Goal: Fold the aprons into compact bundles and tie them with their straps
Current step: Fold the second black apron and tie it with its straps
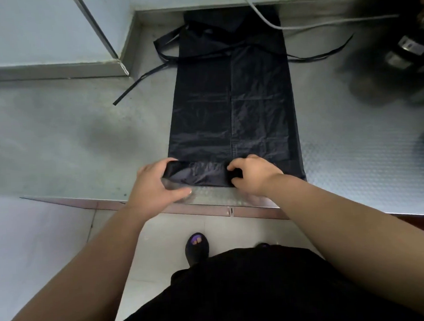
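Black apron (pixel 230 104): flat on the steel counter (pixel 68 144), lengthwise away from the body, sides already folded in to a long narrow panel with a seam line down the middle. Near end turned over once into a low rolled hem (pixel 201 173) just beside the counter's front edge.

Left hand (pixel 155 183): fingers curled over the roll's left end, thumb stretched along the counter below it. Right hand (pixel 254 175): knuckles bent, fingertips pinching the roll near its middle.

Progress, as judged: early. Lengthwise fold done, first turn of the roll made. Nearly the whole panel left to roll toward the far end. Left strap (pixel 136 84) and right strap (pixel 323 54) loose, splayed out on the counter at the far end, untied. No finished bundle in view; only one apron visible.

Hard to make out:
- Right part of the near edge, behind the right wrist; rolled there or not, cannot tell.
- Bib and neck loop at the far end, black on black, crossed by a grey cable (pixel 284 28).
- Dark blurred objects (pixel 386 70) at far right on the counter; unidentifiable, cut off by the frame edge.
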{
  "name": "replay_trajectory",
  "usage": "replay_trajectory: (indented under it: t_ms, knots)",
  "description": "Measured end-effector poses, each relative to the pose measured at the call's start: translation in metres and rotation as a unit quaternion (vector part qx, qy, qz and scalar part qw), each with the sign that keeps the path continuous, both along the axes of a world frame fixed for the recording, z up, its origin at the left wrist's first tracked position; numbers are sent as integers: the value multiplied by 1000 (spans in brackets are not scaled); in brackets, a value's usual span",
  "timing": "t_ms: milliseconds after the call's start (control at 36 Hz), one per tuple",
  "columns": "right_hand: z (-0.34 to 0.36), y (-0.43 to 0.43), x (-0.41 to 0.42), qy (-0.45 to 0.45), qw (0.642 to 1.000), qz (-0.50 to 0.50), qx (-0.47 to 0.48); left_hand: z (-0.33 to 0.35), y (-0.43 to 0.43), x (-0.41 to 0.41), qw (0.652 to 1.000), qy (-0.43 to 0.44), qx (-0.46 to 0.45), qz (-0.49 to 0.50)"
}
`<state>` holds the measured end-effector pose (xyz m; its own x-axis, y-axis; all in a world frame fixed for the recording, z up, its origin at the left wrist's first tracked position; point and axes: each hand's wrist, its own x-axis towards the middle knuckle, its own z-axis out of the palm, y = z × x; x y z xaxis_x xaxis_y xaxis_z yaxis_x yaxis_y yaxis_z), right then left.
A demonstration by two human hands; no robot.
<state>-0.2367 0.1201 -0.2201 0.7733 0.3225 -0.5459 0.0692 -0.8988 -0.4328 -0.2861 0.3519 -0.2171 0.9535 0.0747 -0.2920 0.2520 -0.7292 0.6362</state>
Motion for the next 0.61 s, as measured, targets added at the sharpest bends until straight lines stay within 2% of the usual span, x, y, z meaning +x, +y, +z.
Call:
replay_trajectory:
  t_ms: [83, 194, 278, 389, 444, 500, 556, 611]
  knots:
    - [0, 0, 0, 7, 1000, -17, 2, 0, 2, 8, 999, 30, -42, 1]
    - [-1, 1, -1, 11, 999, -31, 0, -12, 11, 20, 997, 46, -34, 48]
    - [-3, 1, -2, 11, 999, -42, -5, -19, 17, 25, 994, 81, 59, 40]
    - [-7, 2, -3, 9, 999, -51, 0, -18, 11, 25, 984, 86, 147, 45]
    - [-7, 1, -5, 1, 999, -51, 1, -15, 1, 19, 974, 40, 221, 43]
    - [-6, 1, -8, -13, 999, -44, 0, -16, -5, 12, 961, -71, 267, 12]
    - [-3, 2, -12, -30, 999, -38, -4, -20, -7, 10, 952, -161, 244, -87]
    - [-1, 2, -16, -55, 998, -5, -32, -24, -7, 12, 931, -178, 212, -237]
